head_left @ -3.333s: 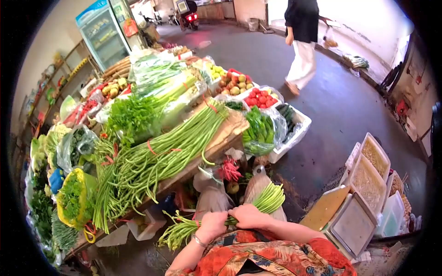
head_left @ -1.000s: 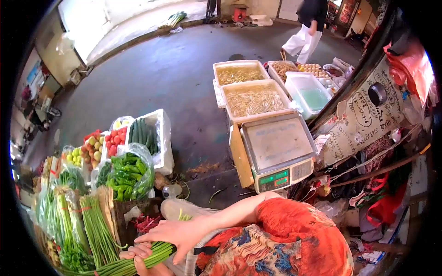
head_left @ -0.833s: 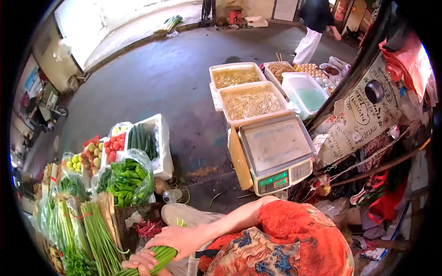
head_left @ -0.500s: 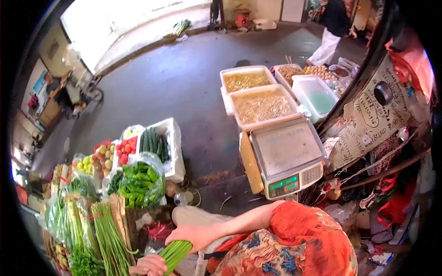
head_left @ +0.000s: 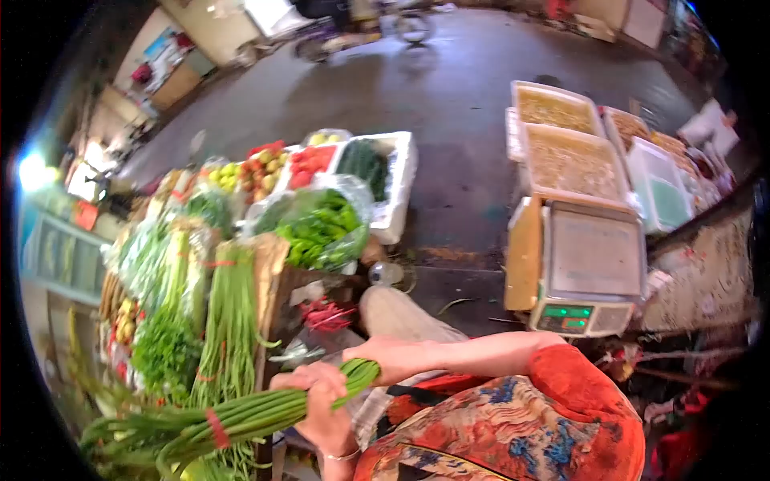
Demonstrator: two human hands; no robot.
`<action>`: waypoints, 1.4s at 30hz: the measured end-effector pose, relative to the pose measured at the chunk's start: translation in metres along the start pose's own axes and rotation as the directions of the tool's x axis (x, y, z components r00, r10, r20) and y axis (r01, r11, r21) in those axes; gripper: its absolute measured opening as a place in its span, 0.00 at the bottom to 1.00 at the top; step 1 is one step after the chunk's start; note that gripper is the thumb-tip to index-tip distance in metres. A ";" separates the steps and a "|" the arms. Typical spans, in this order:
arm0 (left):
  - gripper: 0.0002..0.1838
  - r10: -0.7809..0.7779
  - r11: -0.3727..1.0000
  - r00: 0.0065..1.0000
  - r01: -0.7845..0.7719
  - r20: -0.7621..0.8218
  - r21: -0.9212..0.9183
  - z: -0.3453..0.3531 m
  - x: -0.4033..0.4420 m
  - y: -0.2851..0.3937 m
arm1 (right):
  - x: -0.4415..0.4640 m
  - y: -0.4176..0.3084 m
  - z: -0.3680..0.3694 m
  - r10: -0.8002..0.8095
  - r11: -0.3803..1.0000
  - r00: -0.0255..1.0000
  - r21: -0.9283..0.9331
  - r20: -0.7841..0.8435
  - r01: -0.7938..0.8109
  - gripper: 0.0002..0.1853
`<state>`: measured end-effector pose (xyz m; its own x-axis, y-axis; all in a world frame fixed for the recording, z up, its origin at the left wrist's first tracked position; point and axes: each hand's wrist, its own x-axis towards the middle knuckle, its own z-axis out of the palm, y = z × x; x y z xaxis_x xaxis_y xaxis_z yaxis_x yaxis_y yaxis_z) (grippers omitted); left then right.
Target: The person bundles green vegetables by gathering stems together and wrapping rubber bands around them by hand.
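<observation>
A long bundle of green stalks (head_left: 261, 415), which look like garlic scapes, lies across the front in my hands, bound with a red band (head_left: 216, 429). My left hand (head_left: 317, 397), with a bracelet at the wrist, is closed round it near the cut ends. At those ends, my right hand (head_left: 370, 353) holds the bundle from the far side, its fingers mostly hidden. Another banded bundle of long green stalks (head_left: 228, 313) stands just beyond. Red ties (head_left: 327, 314) lie past my hands.
Green peppers (head_left: 321, 228) in a plastic bag, tomatoes (head_left: 309, 164) and a white foam box (head_left: 399, 196) of cucumbers stand ahead. Leafy greens (head_left: 164, 361) are at left. A scale (head_left: 593, 256) and tubs (head_left: 573, 164) stand right. A motorbike (head_left: 353, 36) is at the back.
My view has swung left, and more of the bundle shows. The bundle has risen and lies more level. My left hand has come up into view round it; my right hand is at its end.
</observation>
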<state>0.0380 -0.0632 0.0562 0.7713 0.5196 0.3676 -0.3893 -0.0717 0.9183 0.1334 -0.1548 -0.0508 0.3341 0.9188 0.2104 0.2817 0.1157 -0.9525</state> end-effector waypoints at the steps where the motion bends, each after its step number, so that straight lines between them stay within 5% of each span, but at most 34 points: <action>1: 0.13 -0.121 0.990 0.992 0.119 -0.031 -0.072 0.000 -0.001 0.004 | 0.004 0.000 0.001 0.031 0.999 0.999 0.030 0.018 -0.032 0.15; 5: 0.13 -0.088 0.995 0.996 0.089 0.032 -0.048 -0.003 0.002 0.005 | 0.013 0.017 0.018 0.057 0.996 0.998 0.072 0.023 -0.059 0.19; 9: 0.14 0.018 0.972 0.995 0.006 0.101 -0.233 -0.006 0.011 0.014 | 0.008 0.022 0.019 -0.050 0.998 0.997 -0.028 -0.062 0.048 0.25; 11: 0.15 0.036 0.949 0.998 -0.019 0.047 -0.315 -0.004 0.020 0.027 | 0.006 0.025 0.013 -0.225 0.971 0.935 -0.137 -0.273 0.193 0.29; 16: 0.14 0.053 0.922 0.997 -0.028 0.054 -0.386 0.000 0.028 0.035 | 0.008 0.019 0.002 -0.248 0.966 0.905 -0.155 -0.346 0.205 0.31; 17: 0.13 0.069 0.922 0.995 -0.037 0.069 -0.385 0.002 0.028 0.034 | 0.007 0.018 0.001 -0.255 0.965 0.906 -0.154 -0.338 0.214 0.31; 19: 0.11 0.034 0.919 0.994 0.009 0.102 -0.394 0.002 0.023 0.029 | 0.003 0.013 -0.002 -0.016 0.997 0.984 0.077 -0.175 0.030 0.28; 25: 0.09 -0.236 0.925 0.962 0.179 -0.138 -0.335 0.005 0.016 0.022 | -0.008 0.044 0.035 -0.070 0.987 0.996 0.142 -0.057 0.078 0.23; 27: 0.07 -0.348 0.928 0.927 0.319 -0.143 -0.193 0.008 0.019 0.020 | -0.009 0.047 0.043 -0.075 0.976 0.996 0.201 -0.041 0.082 0.23; 30: 0.05 -0.378 0.926 0.919 0.375 -0.115 -0.046 0.012 0.025 0.011 | -0.016 0.115 0.072 0.069 0.922 0.996 0.378 0.053 -0.084 0.17; 33: 0.06 -0.372 0.926 0.924 0.364 -0.087 -0.097 0.004 0.029 -0.002 | -0.015 0.064 0.048 0.016 0.982 1.000 0.186 0.005 -0.016 0.11; 35: 0.06 -0.337 0.935 0.933 0.315 -0.127 -0.162 -0.002 0.030 -0.012 | -0.018 0.056 0.045 0.078 0.971 0.997 0.226 0.018 -0.080 0.10; 39: 0.06 -0.318 0.935 0.935 0.283 -0.154 -0.212 -0.009 0.032 -0.012 | -0.020 0.059 0.053 0.113 0.931 0.993 0.353 -0.041 -0.091 0.16; 41: 0.06 -0.288 0.947 0.945 0.257 -0.156 -0.193 -0.011 0.032 -0.013 | -0.021 0.064 0.051 0.198 0.910 0.974 0.347 0.112 -0.225 0.20; 42: 0.06 -0.299 0.947 0.941 0.272 -0.157 -0.172 -0.013 0.032 -0.013 | -0.015 0.046 0.033 0.272 0.894 0.916 0.275 0.295 -0.354 0.32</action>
<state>0.0608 -0.0348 0.0541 0.7632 0.6444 0.0479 -0.2453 0.2204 0.9441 0.1114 -0.1506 -0.1054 0.1174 0.9844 -0.1310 -0.1131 -0.1178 -0.9866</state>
